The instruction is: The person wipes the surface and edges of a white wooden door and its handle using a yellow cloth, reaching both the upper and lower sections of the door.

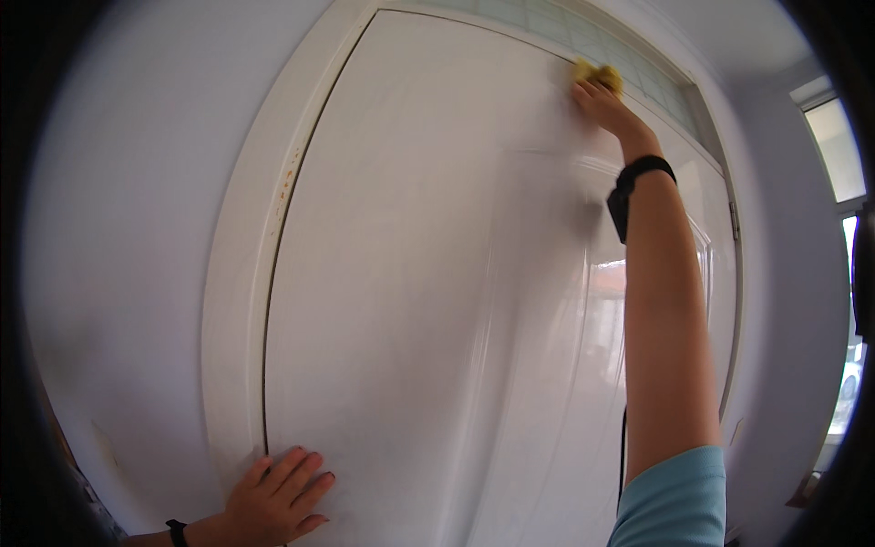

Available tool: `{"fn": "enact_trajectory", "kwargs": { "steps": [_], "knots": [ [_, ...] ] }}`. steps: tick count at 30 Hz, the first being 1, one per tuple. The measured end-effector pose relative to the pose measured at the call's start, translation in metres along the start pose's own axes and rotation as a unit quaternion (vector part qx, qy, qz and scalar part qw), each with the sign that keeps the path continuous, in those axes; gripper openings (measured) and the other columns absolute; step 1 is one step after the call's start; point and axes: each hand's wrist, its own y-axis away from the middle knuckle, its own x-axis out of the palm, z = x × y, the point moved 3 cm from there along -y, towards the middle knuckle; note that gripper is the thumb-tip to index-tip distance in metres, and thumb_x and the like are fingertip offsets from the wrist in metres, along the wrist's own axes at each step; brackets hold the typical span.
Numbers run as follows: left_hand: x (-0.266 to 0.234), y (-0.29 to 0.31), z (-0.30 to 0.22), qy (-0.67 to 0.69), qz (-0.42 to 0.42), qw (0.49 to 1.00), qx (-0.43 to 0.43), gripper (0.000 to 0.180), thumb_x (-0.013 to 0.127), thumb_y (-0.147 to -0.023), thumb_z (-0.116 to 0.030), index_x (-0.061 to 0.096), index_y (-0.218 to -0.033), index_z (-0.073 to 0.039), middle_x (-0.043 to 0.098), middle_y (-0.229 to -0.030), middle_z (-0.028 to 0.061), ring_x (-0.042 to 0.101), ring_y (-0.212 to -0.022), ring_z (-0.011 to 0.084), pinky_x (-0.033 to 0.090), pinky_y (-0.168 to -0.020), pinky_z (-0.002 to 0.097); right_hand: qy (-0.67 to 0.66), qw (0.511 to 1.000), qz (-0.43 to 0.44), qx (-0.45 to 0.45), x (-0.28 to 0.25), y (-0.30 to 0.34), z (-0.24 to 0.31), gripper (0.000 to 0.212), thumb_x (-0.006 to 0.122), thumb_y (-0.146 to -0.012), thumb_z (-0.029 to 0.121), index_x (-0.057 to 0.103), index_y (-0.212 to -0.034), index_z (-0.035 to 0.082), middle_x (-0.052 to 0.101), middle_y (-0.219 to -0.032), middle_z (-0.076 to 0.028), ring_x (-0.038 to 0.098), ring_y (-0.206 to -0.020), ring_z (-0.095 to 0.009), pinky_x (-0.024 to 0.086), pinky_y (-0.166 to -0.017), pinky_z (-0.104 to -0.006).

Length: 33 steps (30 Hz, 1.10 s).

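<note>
My right hand (602, 106) reaches high up and presses a crumpled yellow cloth (599, 76) against the top edge of a glossy white door (392, 228). Its fingers are bent over the cloth, and a black band with a small dark box sits on that wrist. Down at the lower left, my left hand (278, 492) lies flat with fingers spread, across the door's left edge and the frame beside it. That hand holds nothing. The door stands closed in its white frame (239, 301).
Above the door runs a patterned glass pane (547, 32). Orange-brown spots (289, 178) mark the left frame. A metal hinge (734, 221) sits on the right side. Pale walls (137, 228) flank the doorway, with a bright window (835, 150) at far right.
</note>
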Motion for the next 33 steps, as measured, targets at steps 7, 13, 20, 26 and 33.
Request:
{"fn": "enact_trajectory", "kwargs": {
  "steps": [7,13,20,26,33],
  "knots": [
    [-0.012,0.001,0.004,-0.039,0.020,0.999,0.013,0.049,0.067,-0.074,-0.046,0.064,-0.110,-0.012,0.059,-0.119,0.0135,0.053,-0.113,0.0311,0.040,-0.086,0.0476,-0.414,0.904,0.002,0.105,-0.063,-0.014,0.053,0.052,0.029,-0.100,0.045,0.044,-0.139,0.013,0.045,-0.140,-0.010,0.042,-0.128,-0.025,0.029,-0.108,-0.0360],
    [-0.012,-0.003,0.007,-0.003,0.030,1.000,0.007,0.051,0.066,-0.073,-0.047,0.064,-0.111,-0.013,0.058,-0.120,0.0136,0.052,-0.115,0.0305,0.036,-0.090,0.0492,-0.370,0.895,0.049,0.244,0.025,0.057,-0.068,0.055,0.030,-0.098,0.049,0.052,-0.131,0.011,0.055,-0.128,-0.010,0.048,-0.117,-0.021,0.032,-0.102,-0.0327],
    [-0.021,0.006,0.000,0.029,0.047,0.998,0.017,0.055,0.061,-0.079,-0.048,0.060,-0.117,-0.007,0.052,-0.129,0.0197,0.047,-0.121,0.0351,0.033,-0.094,0.0537,-0.264,0.946,0.057,0.180,0.033,0.115,-0.064,0.038,0.032,-0.098,0.034,0.054,-0.119,0.011,0.053,-0.129,-0.016,0.045,-0.124,-0.033,0.033,-0.105,-0.0370],
    [-0.033,0.000,-0.008,0.070,0.042,0.996,-0.035,0.061,0.067,-0.077,-0.038,0.054,-0.127,-0.005,0.045,-0.139,0.0199,0.040,-0.130,0.0341,0.030,-0.103,0.0508,-0.255,0.967,0.011,0.003,-0.063,0.118,0.103,0.034,0.035,-0.100,0.028,0.051,-0.115,0.003,0.052,-0.123,-0.017,0.048,-0.119,-0.033,0.038,-0.102,-0.0402],
    [-0.018,0.007,-0.005,0.180,0.027,0.982,-0.048,0.060,0.053,-0.081,-0.017,0.043,-0.134,0.007,0.039,-0.144,0.0228,0.033,-0.137,0.0341,0.015,-0.114,0.0504,-0.213,0.973,-0.042,-0.075,-0.119,0.208,0.259,0.053,0.036,-0.100,0.041,0.038,-0.143,0.010,0.033,-0.148,-0.016,0.032,-0.138,-0.029,0.024,-0.114,-0.0425]
  ]
}}
